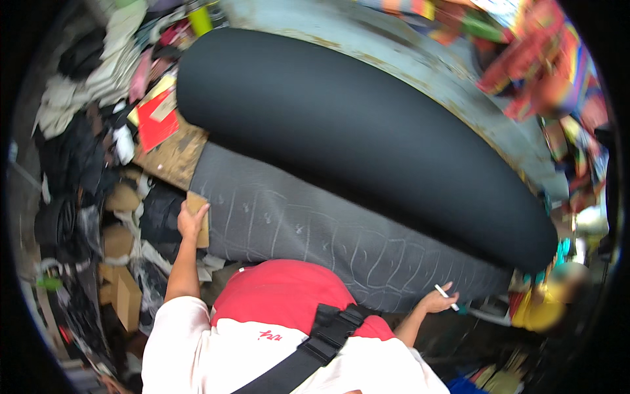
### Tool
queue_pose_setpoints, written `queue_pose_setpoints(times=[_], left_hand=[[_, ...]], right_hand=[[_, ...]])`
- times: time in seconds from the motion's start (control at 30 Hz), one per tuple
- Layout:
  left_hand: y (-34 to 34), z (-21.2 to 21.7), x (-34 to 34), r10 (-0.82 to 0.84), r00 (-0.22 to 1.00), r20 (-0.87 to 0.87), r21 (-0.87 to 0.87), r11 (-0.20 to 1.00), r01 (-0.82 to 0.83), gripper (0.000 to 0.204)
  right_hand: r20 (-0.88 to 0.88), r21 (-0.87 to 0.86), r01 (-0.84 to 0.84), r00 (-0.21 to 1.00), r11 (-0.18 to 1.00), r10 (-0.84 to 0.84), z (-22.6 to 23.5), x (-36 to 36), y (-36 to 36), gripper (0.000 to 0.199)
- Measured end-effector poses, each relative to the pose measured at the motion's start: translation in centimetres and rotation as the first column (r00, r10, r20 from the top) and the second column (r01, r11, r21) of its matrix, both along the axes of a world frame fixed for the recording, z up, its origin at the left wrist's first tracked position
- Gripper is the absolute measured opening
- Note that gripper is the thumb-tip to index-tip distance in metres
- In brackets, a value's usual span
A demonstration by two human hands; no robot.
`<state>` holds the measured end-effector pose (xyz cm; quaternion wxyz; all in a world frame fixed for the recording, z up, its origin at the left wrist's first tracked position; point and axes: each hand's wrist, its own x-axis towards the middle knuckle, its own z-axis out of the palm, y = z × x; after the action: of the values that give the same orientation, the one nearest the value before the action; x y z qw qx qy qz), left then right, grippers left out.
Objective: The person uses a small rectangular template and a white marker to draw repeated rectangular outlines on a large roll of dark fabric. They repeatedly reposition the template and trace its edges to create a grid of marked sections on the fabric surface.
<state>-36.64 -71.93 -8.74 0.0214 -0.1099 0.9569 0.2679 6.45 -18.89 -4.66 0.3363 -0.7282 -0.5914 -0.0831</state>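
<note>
A thick roll of black sheet material (348, 125) lies across the table, and its grey unrolled part (275, 217) spreads toward me. White lines and small marks are drawn over that grey surface. At the sheet's left end my left hand (190, 222) grips a tan cardboard piece (203, 230), thumb on top. My right hand (434, 301) is by the near right edge of the sheet, with a slim white marking stick (447, 297) held between its fingers. The far part of the sheet is hidden by the roll.
A wooden board (172, 154) with a red card (157, 121) sits left of the roll. Piled cloth and scraps (72, 151) crowd the left, near a cardboard box (125, 299). Colourful fabrics (538, 65) lie far right. A person in yellow (541, 305) is at the right.
</note>
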Motion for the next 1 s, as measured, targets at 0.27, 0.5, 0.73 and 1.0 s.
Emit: queue_pose_setpoints(times=[0.27, 0.5, 0.73, 1.0], left_hand=[[-1.3, -3.3, -0.5, -0.065, 0.996, -0.062, 0.018, 0.998, 0.066, 0.064], [-8.4, -0.2, -3.1, 0.373, 0.878, -0.299, -0.012, 0.919, -0.395, 0.063], [-9.5, 7.4, -17.7, 0.207, 0.89, -0.407, 0.011, 0.975, -0.222, 0.068], [-7.4, 8.6, -32.8, -0.264, 0.963, -0.058, -0.238, 0.94, 0.243, 0.089]], right_hand=[[0.161, 0.412, -0.696, 0.691, 0.589, 0.705, 9.0, -25.1, 0.8, 0.053], [0.064, 0.113, -0.616, 0.788, 0.78, 0.613, 19.1, -35.7, 4.5, 0.054], [0.302, 0.043, -0.803, 0.577, 0.594, 0.759, 16.6, -50.3, -6.5, 0.063], [0.184, 0.185, -0.717, 0.698, 0.673, 0.692, 15.7, -52.6, -3.6, 0.06]])
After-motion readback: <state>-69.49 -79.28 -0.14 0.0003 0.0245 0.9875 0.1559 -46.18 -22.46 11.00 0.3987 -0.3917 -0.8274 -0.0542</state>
